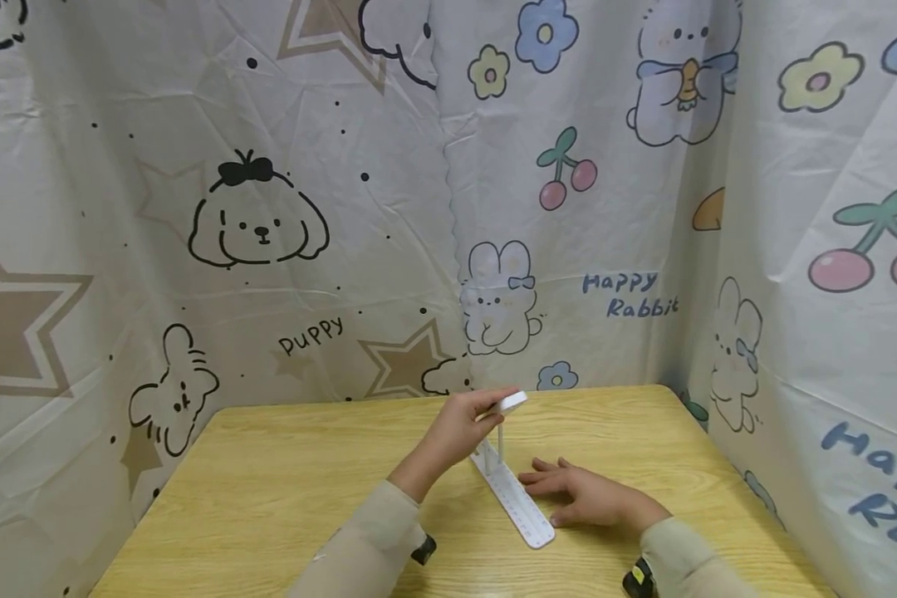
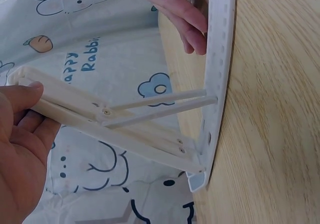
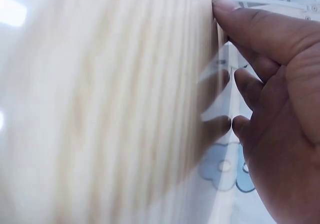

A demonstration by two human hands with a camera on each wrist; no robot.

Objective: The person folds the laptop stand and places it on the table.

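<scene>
A white folding stand [image 1: 522,508] lies with its long, slotted base on the table. From the base rises a hinged arm [image 2: 75,119], tilted up and propped by two thin support rods [image 2: 160,112]. My left hand [image 1: 459,428] pinches the raised end of that arm between thumb and fingers. Low beside the base, on its right, is my right hand [image 1: 594,494], its fingers spread and fairly straight. In the right wrist view the thumb of the right hand [image 3: 295,99] is right at the base's edge.
The light wood-grain table [image 1: 284,490] reaches to a printed curtain [image 1: 389,249] at the back and right side. Black wrist devices [image 1: 638,576] show at both cuffs. The shiny tabletop reflects the right fingers in the right wrist view.
</scene>
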